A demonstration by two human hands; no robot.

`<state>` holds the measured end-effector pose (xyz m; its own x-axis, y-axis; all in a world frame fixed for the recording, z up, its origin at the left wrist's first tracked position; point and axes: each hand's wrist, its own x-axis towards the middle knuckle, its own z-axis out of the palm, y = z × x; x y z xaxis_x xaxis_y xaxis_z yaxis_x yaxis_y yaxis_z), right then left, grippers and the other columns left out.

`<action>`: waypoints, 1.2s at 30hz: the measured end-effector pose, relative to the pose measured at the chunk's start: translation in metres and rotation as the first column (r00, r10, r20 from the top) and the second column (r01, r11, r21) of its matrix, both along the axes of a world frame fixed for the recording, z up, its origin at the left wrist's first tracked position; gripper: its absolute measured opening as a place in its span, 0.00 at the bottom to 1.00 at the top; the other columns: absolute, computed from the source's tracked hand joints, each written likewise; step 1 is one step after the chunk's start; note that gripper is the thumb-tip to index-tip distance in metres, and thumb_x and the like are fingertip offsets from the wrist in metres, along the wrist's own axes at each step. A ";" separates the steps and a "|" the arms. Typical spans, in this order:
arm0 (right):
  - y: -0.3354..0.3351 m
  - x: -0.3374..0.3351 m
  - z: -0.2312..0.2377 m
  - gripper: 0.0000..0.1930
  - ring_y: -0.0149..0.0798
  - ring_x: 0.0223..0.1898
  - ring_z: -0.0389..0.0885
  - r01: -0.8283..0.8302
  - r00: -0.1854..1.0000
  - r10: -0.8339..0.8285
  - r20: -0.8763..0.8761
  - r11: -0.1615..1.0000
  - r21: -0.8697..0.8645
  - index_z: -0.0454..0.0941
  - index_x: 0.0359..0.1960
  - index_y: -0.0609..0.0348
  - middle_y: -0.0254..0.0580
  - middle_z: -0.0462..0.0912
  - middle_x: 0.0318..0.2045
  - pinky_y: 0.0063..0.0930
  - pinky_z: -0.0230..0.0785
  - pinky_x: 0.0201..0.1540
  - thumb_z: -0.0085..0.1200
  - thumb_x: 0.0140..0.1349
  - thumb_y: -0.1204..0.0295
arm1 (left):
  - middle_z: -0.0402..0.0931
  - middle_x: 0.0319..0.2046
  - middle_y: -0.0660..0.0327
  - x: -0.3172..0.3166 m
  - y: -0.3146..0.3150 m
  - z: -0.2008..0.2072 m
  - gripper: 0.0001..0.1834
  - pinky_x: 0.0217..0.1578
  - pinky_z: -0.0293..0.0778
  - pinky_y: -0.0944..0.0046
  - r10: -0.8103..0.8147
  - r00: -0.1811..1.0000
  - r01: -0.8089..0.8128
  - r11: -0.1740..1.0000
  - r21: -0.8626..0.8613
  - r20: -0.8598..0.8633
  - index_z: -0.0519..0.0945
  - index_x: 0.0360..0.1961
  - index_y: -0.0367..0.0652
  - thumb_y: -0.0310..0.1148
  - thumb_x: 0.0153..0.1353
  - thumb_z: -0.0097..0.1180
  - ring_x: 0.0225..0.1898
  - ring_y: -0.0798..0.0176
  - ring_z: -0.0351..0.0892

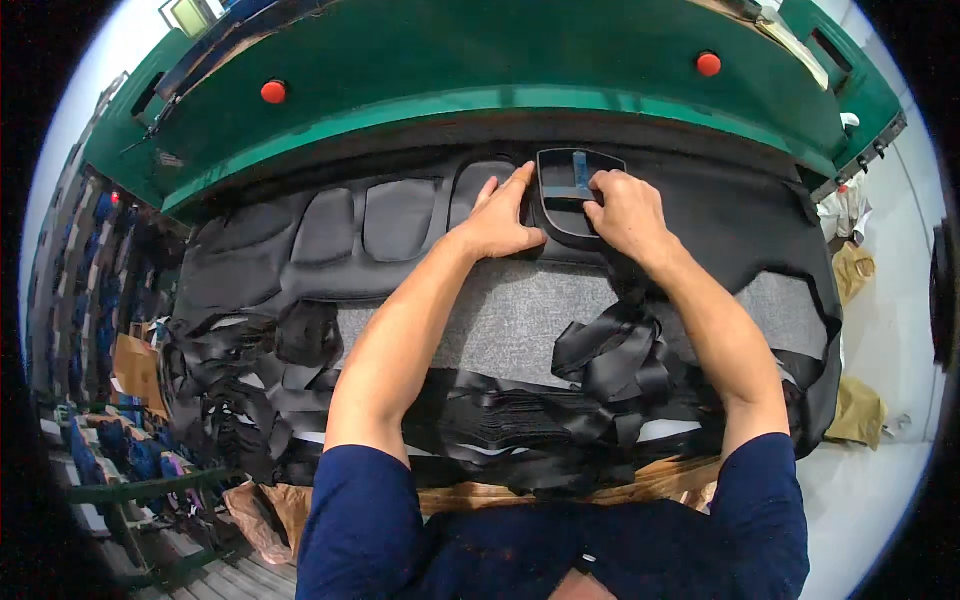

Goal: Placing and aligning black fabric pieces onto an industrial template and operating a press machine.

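Note:
My right hand [630,212] has its fingers closed on the inner bar of a metal-edged cutting die [567,192], a rounded frame with a bluish crosspiece. The die rests on a black leather-like sheet [720,220]. Just left of it, my left hand [497,216] lies on the sheet with its fingers stretched and thumb apart, its thumb side near the die's left wall. Several rounded panel shapes [400,220] are cut into the sheet left of my hands. Grey woven-looking material [520,320] shows below my wrists.
A green press beam [490,60] with two red buttons spans the far side. Loose black strips [610,350] and layered scraps hang along the near edge. Racks of dies [110,460] stand at the left; brown paper pieces [858,412] lie at the right.

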<state>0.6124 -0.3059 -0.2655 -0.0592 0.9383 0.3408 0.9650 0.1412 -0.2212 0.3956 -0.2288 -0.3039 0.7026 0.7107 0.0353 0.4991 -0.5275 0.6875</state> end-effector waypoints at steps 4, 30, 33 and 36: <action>-0.001 -0.002 -0.002 0.10 0.57 0.38 0.84 -0.010 1.000 0.010 0.008 1.000 0.010 0.80 0.35 0.60 0.53 0.83 0.34 0.50 0.77 0.41 0.63 0.55 0.68 | 0.52 0.75 0.44 -0.001 0.001 0.000 0.61 0.76 0.35 0.50 0.014 1.000 -0.014 0.999 -0.038 -0.005 0.47 0.76 0.33 0.45 0.43 0.65 0.77 0.53 0.49; 0.005 0.001 -0.011 0.11 0.56 0.39 0.85 0.012 0.999 -0.011 -0.046 1.000 0.021 0.78 0.38 0.61 0.53 0.84 0.34 0.48 0.78 0.42 0.60 0.53 0.71 | 0.60 0.73 0.51 0.000 0.019 -0.025 0.57 0.75 0.30 0.51 0.010 0.978 0.025 0.986 -0.168 0.208 0.50 0.76 0.39 0.37 0.44 0.63 0.75 0.58 0.55; 0.007 0.002 -0.011 0.12 0.55 0.39 0.85 0.029 0.997 -0.030 -0.065 0.999 -0.014 0.78 0.39 0.61 0.53 0.85 0.35 0.49 0.78 0.43 0.59 0.53 0.72 | 0.61 0.72 0.50 0.006 0.010 -0.013 0.55 0.75 0.35 0.50 0.013 0.974 0.011 0.994 -0.104 0.228 0.53 0.75 0.39 0.37 0.44 0.62 0.74 0.56 0.58; 0.010 0.000 -0.010 0.12 0.55 0.43 0.83 0.066 0.994 -0.072 -0.083 0.995 -0.078 0.77 0.39 0.59 0.50 0.84 0.37 0.48 0.75 0.45 0.63 0.54 0.70 | 0.63 0.70 0.46 0.007 -0.012 0.000 0.52 0.74 0.44 0.47 0.119 0.991 -0.122 0.991 0.048 0.063 0.56 0.73 0.38 0.38 0.45 0.62 0.73 0.51 0.59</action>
